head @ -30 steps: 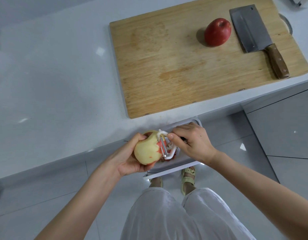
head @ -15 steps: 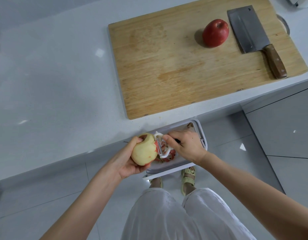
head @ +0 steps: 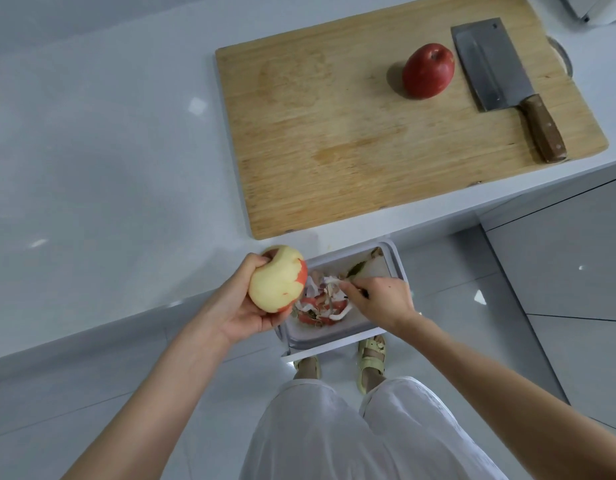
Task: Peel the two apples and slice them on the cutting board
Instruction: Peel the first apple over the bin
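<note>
So the person is standing at a white counter [head: 92, 168] with a mostly peeled apple [head: 277, 280] in their left hand [head: 237, 306]. The fingers and thumb are wrapped round it from the left and from underneath. It's held up over the near edge of the counter, just left of a small white bin [head: 393, 263] that sticks out from under the counter. Most of that apple is pale flesh. There's a strip of red skin down its right side and a bit more at the top under the fingertips.

The right hand [head: 379, 301] is over the bin with its fingers curled and pinching a peeler [head: 334, 281]. It's blurry, so all I can make out is a whitish head poking out to the left of the fingers. Red and white peels [head: 320, 308] are piled in the bin right under it.

Farther back on the counter is a wooden cutting board [head: 334, 133]. The red apple [head: 428, 71] sits unpeeled toward its far right. A cleaver [head: 490, 64] lies flat just to the right of it, with the wooden handle pointing to the near right corner of the board.

Down below you can see white trousers [head: 334, 427] and pale green sandals [head: 370, 355] on a glossy tiled floor [head: 92, 393].
</note>
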